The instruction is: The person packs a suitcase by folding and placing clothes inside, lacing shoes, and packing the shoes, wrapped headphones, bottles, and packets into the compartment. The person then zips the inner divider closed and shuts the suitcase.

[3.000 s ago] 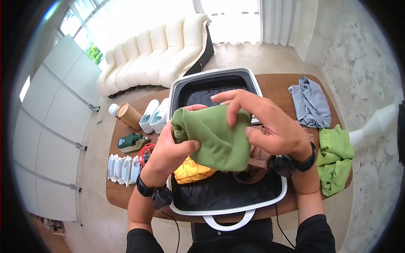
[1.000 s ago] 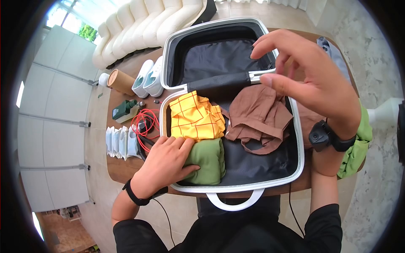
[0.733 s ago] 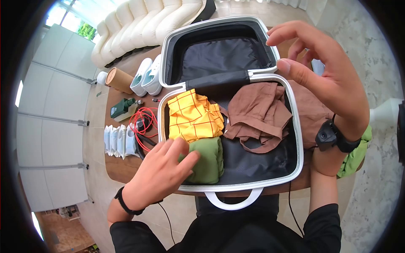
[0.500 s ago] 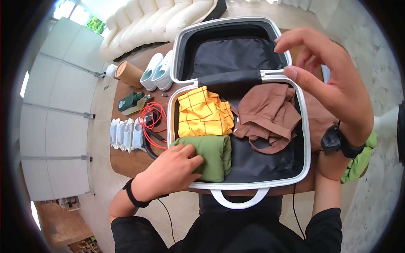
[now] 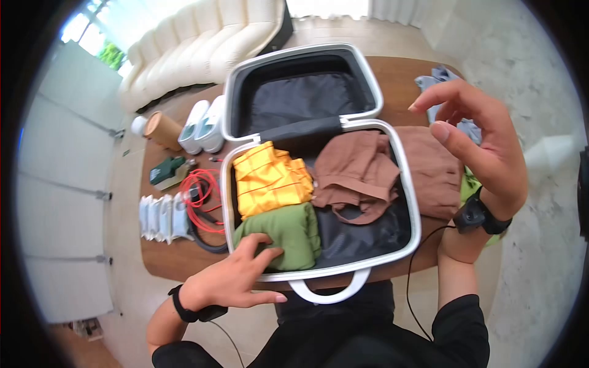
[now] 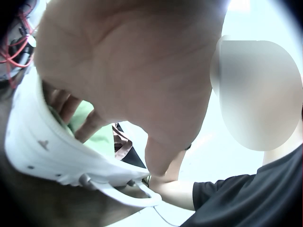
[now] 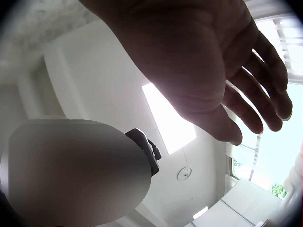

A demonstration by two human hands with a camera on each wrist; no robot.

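Observation:
An open suitcase [image 5: 410,184] with a white rim lies on the table, its front half holding folded clothes. In its near left corner sits a folded green garment [image 5: 293,236]. My left hand [image 5: 236,276] reaches over the rim, fingertips on this green garment and thumb spread toward the handle [image 5: 331,299]. Behind it lies a yellow checked garment [image 5: 270,178], with a brown strapped garment [image 5: 356,172] to the right. My right hand [image 5: 485,135] is raised right of the suitcase, fingers loosely bent and holding nothing; the right wrist view shows its palm [image 7: 184,71] against the ceiling.
Left of the suitcase are white shoes [image 5: 202,126], a brown cylinder [image 5: 161,130], a dark green bottle [image 5: 167,173], red cable [image 5: 199,184] and several small pale packets [image 5: 164,216]. Brown cloth [image 5: 429,172], green cloth [image 5: 470,184] and grey-blue clothing [image 5: 437,80] lie on the right.
The green garment has gone from both hands into the suitcase's near left corner. The right hand has let go and moved off right; the left hand has shifted back toward the front rim.

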